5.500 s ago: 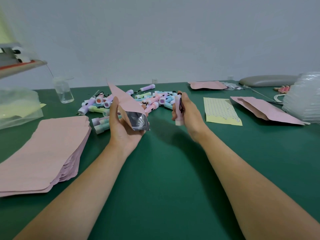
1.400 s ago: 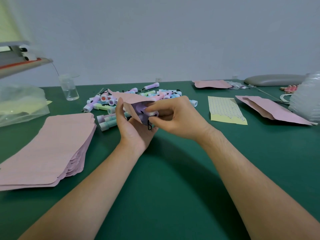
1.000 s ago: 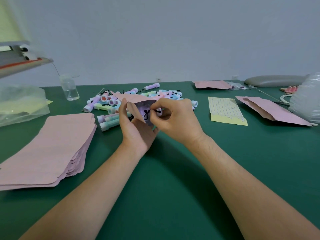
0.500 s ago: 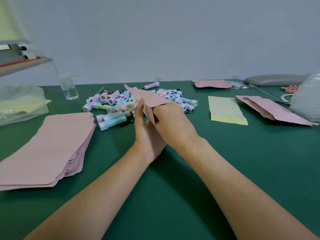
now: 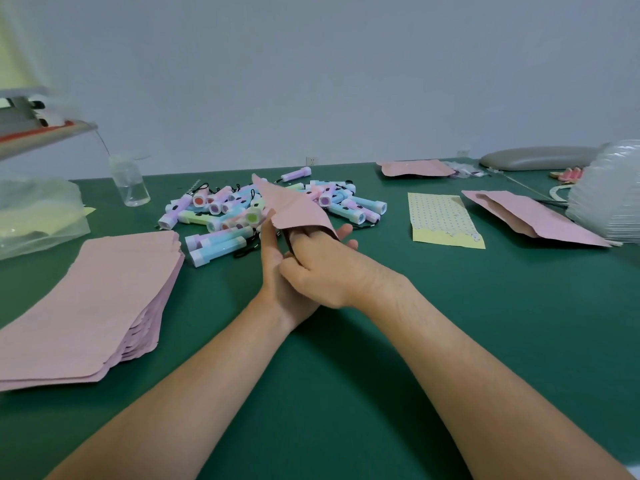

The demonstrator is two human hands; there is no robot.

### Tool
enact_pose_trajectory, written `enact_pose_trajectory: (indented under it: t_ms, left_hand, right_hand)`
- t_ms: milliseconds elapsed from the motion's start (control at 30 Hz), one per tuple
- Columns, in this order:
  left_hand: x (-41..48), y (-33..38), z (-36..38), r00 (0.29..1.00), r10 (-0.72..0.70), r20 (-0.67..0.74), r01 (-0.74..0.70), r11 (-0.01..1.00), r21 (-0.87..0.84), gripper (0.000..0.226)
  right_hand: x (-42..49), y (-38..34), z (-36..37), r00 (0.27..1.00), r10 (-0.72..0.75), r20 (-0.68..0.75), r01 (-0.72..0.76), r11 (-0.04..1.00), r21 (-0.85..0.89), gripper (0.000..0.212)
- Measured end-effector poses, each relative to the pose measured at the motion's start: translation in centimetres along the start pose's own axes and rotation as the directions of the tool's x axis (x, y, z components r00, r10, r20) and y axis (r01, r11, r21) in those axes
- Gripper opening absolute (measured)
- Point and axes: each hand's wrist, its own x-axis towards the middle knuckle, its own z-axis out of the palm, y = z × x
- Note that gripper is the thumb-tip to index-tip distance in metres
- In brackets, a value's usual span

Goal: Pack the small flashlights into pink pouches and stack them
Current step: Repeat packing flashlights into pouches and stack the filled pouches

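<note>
A pink pouch (image 5: 294,207) is held up at mid-table, pointing away from me, with its mouth toward my hands. My left hand (image 5: 273,258) grips its near edge from the left. My right hand (image 5: 325,268) has its fingers pushed into the pouch mouth; the flashlight that went in is hidden inside. Behind the pouch lies a heap of small pastel flashlights (image 5: 225,213) with black wrist cords. A thick stack of flat pink pouches (image 5: 86,299) lies at the left. Filled pink pouches (image 5: 530,216) lie at the right.
The table has a green mat (image 5: 381,375). A yellow dotted sheet (image 5: 441,218) lies right of the heap. A clear bottle (image 5: 130,180) and a clear plastic bag (image 5: 38,213) stand at the left, another pink pouch (image 5: 415,168) at the back, a clear plastic stack (image 5: 609,192) far right.
My right hand pushed the purple flashlight and its cord into the pouch. The pouch has tipped up and away, and my fingers now reach into its mouth.
</note>
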Motion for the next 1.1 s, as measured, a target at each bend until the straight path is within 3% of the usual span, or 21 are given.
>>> enact_pose_trajectory:
  t_ms: [67,133,167,267,300,333,433,500,667,767,833,933,1000,1100]
  left_hand:
    - [0.0,0.6,-0.4,0.998,-0.032,0.046,0.032,0.999,-0.008,0.058]
    - [0.0,1.1,-0.7,0.994,-0.039,0.102,0.043,0.999,-0.031,0.063]
    - [-0.1,1.3,-0.9,0.990,-0.036,0.138,0.039,0.999,-0.020,0.067]
    - [-0.4,1.8,-0.5,0.957,-0.071,0.282,0.093,0.993,-0.067,0.073]
    - [-0.5,1.9,-0.2,0.957,-0.083,0.279,0.116,0.988,-0.106,0.072]
    - [-0.4,1.8,-0.3,0.965,-0.089,0.248,0.126,0.983,-0.136,0.076]
    - [-0.1,1.7,0.0,0.991,-0.095,0.090,0.099,0.994,-0.042,0.088]
    - [-0.1,1.5,0.1,0.994,-0.104,0.026,0.103,0.994,0.033,0.093]
    - [0.1,1.5,-0.1,0.996,-0.091,-0.018,0.093,0.989,0.113,0.091]
    - [-0.4,2.0,-0.1,0.989,-0.150,-0.011,0.149,0.961,0.233,0.111]
    - [-0.6,2.8,-0.4,0.985,-0.172,-0.011,0.166,0.927,0.335,0.120]
    - [-0.8,4.6,-1.1,0.994,-0.090,-0.066,0.111,0.853,0.510,0.106]
    - [-0.9,5.5,-1.9,0.991,0.074,-0.114,0.011,0.794,0.607,0.087]
    - [-0.6,6.2,-2.5,0.931,0.306,-0.200,-0.116,0.765,0.633,0.062]
  right_hand:
    - [-0.2,-0.2,-0.5,0.986,-0.098,-0.133,0.100,0.995,0.012,0.031]
    - [-0.5,-0.3,-1.2,0.914,-0.253,-0.318,0.238,0.968,-0.085,0.015]
    - [-0.6,-0.4,-1.5,0.847,-0.325,-0.421,0.285,0.946,-0.157,0.015]
    - [-1.1,0.1,-2.1,0.531,-0.450,-0.718,0.374,0.885,-0.278,0.015]
    - [-1.1,0.8,-2.3,0.483,-0.449,-0.752,0.379,0.881,-0.282,0.014]
    - [-1.0,1.9,-2.4,0.483,-0.438,-0.758,0.366,0.887,-0.280,0.018]
    - [-1.1,5.5,-2.1,0.645,-0.374,-0.666,0.287,0.927,-0.243,0.039]
    - [-1.0,7.4,-1.6,0.696,-0.350,-0.627,0.257,0.937,-0.237,0.035]
    - [-0.2,8.5,-1.7,0.630,-0.342,-0.697,0.224,0.940,-0.259,0.016]
    - [-0.2,8.0,-1.9,0.604,-0.278,-0.747,0.230,0.958,-0.171,0.012]
    - [-0.1,7.5,-2.5,0.562,-0.171,-0.809,0.291,0.957,0.000,0.012]
    - [0.0,6.8,-3.9,0.538,0.121,-0.834,0.361,0.861,0.358,0.016]
    - [0.0,6.9,-4.4,0.567,0.257,-0.783,0.380,0.762,0.525,0.020]
    - [-0.2,8.2,-3.8,0.675,0.386,-0.628,0.359,0.573,0.737,0.023]
